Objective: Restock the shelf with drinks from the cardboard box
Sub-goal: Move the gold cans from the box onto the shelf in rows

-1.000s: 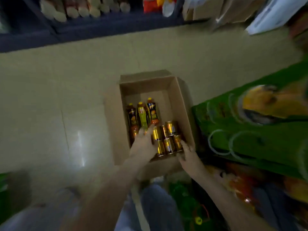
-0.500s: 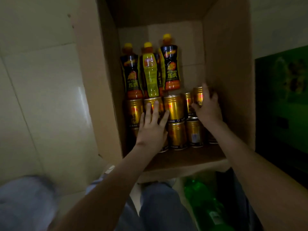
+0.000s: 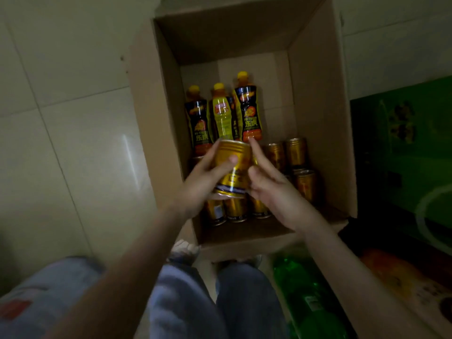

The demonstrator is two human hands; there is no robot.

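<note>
An open cardboard box stands on the tiled floor in front of me. Inside it lie three yellow-capped drink bottles at the far end and several gold cans at the near end. My left hand grips one gold can lifted above the others, fingers and thumb wrapped round its side. My right hand touches the same can from the right, its index finger straight along the can and its thumb against the can's side.
A green carton stands right of the box. Green plastic bottles and an orange pack lie at lower right. My knees in blue jeans fill the bottom. Pale floor tiles stretch left.
Both hands were lying on the cans in the box. Now the left hand has lifted one gold can, and the right hand has come across to touch it.
</note>
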